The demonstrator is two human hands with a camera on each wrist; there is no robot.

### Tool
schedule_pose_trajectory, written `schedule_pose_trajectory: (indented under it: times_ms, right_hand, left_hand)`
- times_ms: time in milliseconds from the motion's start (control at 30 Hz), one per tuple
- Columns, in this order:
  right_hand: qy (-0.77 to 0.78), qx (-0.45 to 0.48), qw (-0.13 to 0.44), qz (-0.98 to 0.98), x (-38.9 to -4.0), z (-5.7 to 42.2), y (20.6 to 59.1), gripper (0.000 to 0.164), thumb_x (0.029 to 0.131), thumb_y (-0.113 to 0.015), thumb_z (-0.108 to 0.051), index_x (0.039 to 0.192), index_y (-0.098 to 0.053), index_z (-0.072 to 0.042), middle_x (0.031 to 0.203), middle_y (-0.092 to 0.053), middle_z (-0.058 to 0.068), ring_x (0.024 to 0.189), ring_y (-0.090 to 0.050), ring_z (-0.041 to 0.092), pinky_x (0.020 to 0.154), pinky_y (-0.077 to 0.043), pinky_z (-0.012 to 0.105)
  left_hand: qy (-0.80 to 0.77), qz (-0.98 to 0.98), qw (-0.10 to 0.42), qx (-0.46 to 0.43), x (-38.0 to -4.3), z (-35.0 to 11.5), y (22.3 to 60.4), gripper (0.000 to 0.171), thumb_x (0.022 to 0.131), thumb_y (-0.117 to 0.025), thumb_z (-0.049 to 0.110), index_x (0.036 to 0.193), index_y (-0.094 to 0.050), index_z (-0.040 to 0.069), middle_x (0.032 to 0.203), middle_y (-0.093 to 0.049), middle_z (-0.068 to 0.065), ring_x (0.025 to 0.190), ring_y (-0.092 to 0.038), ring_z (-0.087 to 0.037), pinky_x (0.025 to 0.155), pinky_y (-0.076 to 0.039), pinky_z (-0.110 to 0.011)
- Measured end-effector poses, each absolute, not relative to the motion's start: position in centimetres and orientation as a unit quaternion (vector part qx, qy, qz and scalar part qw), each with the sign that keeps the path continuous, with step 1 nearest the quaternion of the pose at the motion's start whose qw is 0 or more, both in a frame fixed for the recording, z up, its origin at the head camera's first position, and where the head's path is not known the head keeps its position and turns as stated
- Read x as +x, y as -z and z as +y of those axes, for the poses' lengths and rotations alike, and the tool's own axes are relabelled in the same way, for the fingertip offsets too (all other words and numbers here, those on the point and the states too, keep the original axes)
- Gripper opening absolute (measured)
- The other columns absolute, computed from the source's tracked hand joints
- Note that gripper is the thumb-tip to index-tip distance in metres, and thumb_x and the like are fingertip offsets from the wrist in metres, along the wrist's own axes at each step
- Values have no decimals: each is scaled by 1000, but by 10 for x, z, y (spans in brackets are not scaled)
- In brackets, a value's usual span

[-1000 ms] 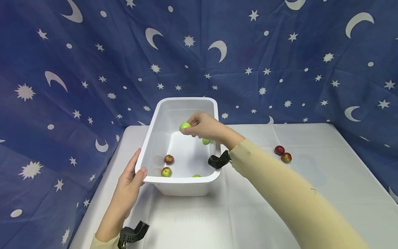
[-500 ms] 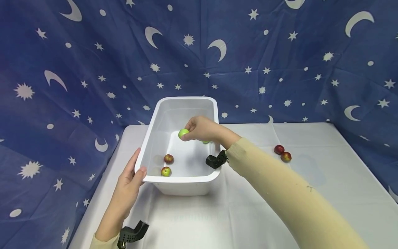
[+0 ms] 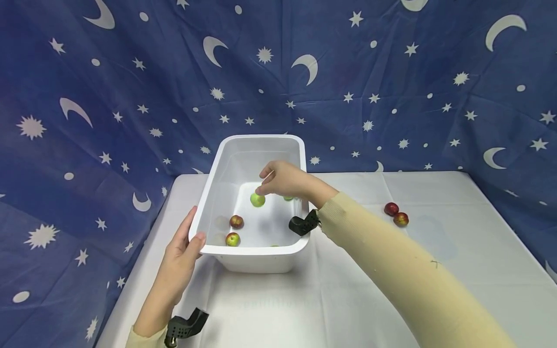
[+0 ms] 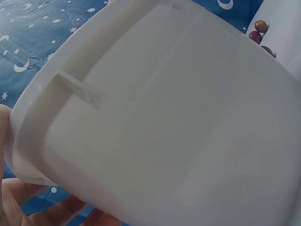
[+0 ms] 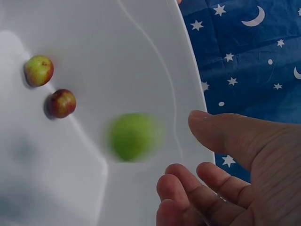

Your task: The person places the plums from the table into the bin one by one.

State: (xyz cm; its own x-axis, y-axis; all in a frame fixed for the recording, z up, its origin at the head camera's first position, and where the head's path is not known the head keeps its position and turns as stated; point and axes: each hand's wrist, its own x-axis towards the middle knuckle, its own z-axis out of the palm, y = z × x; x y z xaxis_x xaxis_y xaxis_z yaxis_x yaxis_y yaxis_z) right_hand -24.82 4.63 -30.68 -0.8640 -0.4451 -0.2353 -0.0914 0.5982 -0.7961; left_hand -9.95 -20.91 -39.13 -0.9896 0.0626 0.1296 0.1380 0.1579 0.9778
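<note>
My left hand [image 3: 180, 256] grips the near left corner of a white plastic tub [image 3: 250, 251], thumb over the rim and fingers outside; the tub's outer wall [image 4: 155, 113] fills the left wrist view. Over the tub, my right hand [image 3: 289, 181] has its thumb and fingers parted. Just below it in the head view is a small round green plum-like fruit [image 3: 257, 200]. In the right wrist view the green fruit [image 5: 134, 136] is blurred and clear of the fingers. Two red-and-green fruits [image 3: 237, 222] lie inside at the near left. Another green fruit [image 3: 288, 198] shows partly below the right hand.
Two dark red fruits [image 3: 396, 214] lie on the white-covered table [image 3: 365, 290] to the right of the tub. Behind and to the left hangs a blue cloth [image 3: 348, 58] with moons and stars. The tub's near wall hides most of another green fruit [image 3: 275, 245].
My right hand has lowered slightly into the tub, and its fingers have let go of the green fruit, which has dropped below them. The left hand stays on the rim.
</note>
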Motion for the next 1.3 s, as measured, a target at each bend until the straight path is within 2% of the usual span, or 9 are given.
schedule_pose_trajectory:
  times_ms: [200,333,533,733,933,1100,1200,1300]
  right_hand:
    - [452,-171,178,857,-246,57,301,38,86,-74,-26,116,-59,-8,106,-64,4,99,-60,18,85,-50,37]
    - [474,-171,154,850,-243,73,294,36,86,-74,-27,115,-60,-10,105,-64,4,98,-60,18,87,-48,36]
    - [487,-144,132,851,-240,114,291,41,86,-74,-32,118,-60,-12,107,-63,6,98,-60,21,87,-49,41]
    - [480,-106,117,863,-238,156,306,48,85,-75,-39,121,-59,-12,109,-63,6,97,-59,23,84,-50,40]
    - [475,-88,124,867,-228,194,328,58,82,-74,-50,126,-56,-17,114,-62,5,101,-59,22,84,-48,39]
    - [465,-71,117,875,-218,224,345,62,82,-72,-51,130,-54,-16,117,-61,6,104,-58,24,86,-47,39]
    - [451,-61,107,884,-214,242,357,63,83,-71,-52,131,-54,-15,118,-61,7,103,-58,25,84,-48,38]
    - [444,-43,103,889,-211,260,368,66,82,-71,-54,131,-53,-15,118,-60,8,91,-56,26,70,-49,35]
  left_hand:
    - [646,-760,29,-64,-100,-209,392,57,105,-43,23,156,-19,25,158,-20,-6,132,-33,-32,89,-46,-19]
    - [647,-759,31,-62,-100,-209,392,56,105,-44,22,156,-20,27,158,-20,-6,132,-34,-29,88,-46,-19]
    - [648,-758,30,-65,-101,-209,392,55,105,-43,22,154,-22,32,158,-20,-4,133,-32,-28,89,-45,-19]
    - [651,-756,28,-68,-101,-210,392,56,105,-43,22,155,-20,29,158,-19,-4,133,-32,-29,89,-45,-19]
    - [650,-756,21,-67,-100,-210,392,56,105,-43,23,155,-20,32,159,-17,-3,133,-32,-30,89,-45,-18]
    - [652,-755,19,-66,-100,-210,391,56,105,-43,22,154,-20,34,159,-17,-2,132,-33,-31,88,-46,-19]
    - [654,-753,19,-67,-100,-210,391,56,105,-43,22,154,-20,33,159,-17,-3,133,-33,-30,89,-46,-19]
    - [653,-754,20,-67,-99,-210,391,56,105,-44,23,154,-20,34,159,-17,-2,133,-32,-29,90,-45,-19]
